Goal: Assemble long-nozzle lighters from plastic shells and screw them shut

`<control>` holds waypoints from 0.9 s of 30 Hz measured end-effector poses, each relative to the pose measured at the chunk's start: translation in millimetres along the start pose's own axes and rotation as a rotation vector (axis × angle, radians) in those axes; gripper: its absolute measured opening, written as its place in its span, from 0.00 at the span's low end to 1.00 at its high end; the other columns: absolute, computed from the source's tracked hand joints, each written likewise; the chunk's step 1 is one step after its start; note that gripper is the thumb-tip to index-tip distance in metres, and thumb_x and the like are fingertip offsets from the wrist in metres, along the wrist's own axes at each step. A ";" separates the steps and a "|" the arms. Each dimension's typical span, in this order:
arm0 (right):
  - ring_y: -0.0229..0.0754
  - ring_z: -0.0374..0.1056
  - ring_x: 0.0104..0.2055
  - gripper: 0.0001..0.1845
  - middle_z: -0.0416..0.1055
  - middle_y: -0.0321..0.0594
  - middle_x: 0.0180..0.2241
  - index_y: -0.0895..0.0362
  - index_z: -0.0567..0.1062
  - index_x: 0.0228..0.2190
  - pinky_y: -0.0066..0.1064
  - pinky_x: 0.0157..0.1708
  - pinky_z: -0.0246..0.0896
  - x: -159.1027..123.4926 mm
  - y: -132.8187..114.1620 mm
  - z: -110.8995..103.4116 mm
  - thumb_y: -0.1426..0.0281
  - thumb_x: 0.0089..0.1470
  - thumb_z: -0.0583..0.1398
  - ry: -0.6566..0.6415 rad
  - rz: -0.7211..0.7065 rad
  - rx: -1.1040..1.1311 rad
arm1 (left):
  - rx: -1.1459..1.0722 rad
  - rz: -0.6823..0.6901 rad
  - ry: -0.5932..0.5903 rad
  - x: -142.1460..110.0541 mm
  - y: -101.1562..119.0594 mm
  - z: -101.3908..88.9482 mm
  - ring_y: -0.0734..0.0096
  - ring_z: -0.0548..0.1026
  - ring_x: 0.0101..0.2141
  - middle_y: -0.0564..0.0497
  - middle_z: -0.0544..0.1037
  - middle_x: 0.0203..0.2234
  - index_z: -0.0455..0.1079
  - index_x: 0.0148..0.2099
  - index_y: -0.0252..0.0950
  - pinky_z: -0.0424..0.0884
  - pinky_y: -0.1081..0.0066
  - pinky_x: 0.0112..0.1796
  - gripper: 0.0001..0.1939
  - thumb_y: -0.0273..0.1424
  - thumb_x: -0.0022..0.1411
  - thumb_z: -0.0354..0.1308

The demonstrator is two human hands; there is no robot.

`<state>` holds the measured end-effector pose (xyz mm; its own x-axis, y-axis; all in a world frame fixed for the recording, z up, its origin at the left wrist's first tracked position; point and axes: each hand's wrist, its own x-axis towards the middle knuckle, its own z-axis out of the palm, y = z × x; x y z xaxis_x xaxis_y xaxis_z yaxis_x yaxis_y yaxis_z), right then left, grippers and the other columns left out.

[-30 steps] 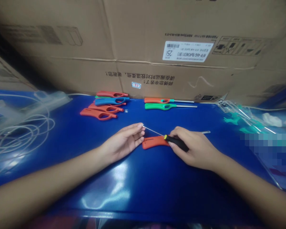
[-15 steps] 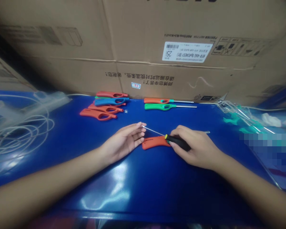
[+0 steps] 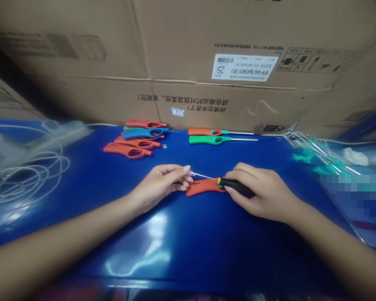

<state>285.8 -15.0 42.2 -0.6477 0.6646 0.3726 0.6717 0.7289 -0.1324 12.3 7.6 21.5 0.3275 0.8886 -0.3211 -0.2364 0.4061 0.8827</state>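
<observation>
1. A person's bare forearms reach in from both sides over a glossy blue bench (image 3: 207, 246). The right hand (image 3: 261, 194) grips a black-handled screwdriver (image 3: 237, 186), its thin shaft pointing left.
2. The left hand (image 3: 159, 186) is partly curled, thumb and fingers gathered at the driver's tip. Whether it pinches a small part there cannot be told.
3. Beneath the shaft, flat on the bench, lies an orange lighter body (image 3: 201, 187). Its left end is by the left fingertips; its right end is hidden behind the right hand.
4. The step in hand looks like fine work at the driver's tip, above the body rather than in it.
5. The next move seems to call for a steady tip and a light left-hand touch, since anything small there could easily drop.
6. Farther back are a cluster of red and blue handles (image 3: 140, 133), tiny pale parts (image 3: 165, 146) beside them, and two long-nosed lighters, one orange (image 3: 200, 132), one green (image 3: 203, 140), near a cardboard box (image 3: 181, 54).
</observation>
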 end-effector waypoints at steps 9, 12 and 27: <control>0.39 0.72 0.35 0.06 0.75 0.39 0.36 0.54 0.77 0.40 0.30 0.35 0.65 5.2 -0.6 -4.6 0.71 0.58 0.63 0.141 0.134 0.355 | 0.225 0.196 -0.021 3.4 -4.3 -9.5 0.81 0.75 0.26 0.51 0.82 0.28 0.82 0.37 0.33 0.74 0.81 0.31 0.13 0.37 0.53 0.74; 0.36 0.70 0.27 0.08 0.75 0.35 0.30 0.54 0.77 0.35 0.28 0.27 0.64 8.8 -2.4 -7.6 0.68 0.53 0.69 0.214 0.381 0.581 | 0.338 0.257 -0.023 2.6 -2.9 -10.1 0.80 0.75 0.25 0.51 0.82 0.27 0.81 0.36 0.33 0.73 0.79 0.31 0.11 0.35 0.55 0.72; 0.37 0.76 0.26 0.11 0.73 0.36 0.35 0.56 0.75 0.32 0.31 0.25 0.79 11.4 -7.9 3.2 0.64 0.54 0.69 0.366 0.572 1.241 | 0.722 0.413 -0.073 -6.7 -10.3 -4.3 0.79 0.68 0.22 0.50 0.78 0.24 0.79 0.30 0.32 0.63 0.78 0.24 0.11 0.36 0.56 0.70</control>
<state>272.0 -12.7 44.5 -0.1399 0.9734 0.1812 -0.0668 0.1733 -0.9826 8.6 -1.6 13.1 0.4073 0.9099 0.0781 0.2857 -0.2081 0.9355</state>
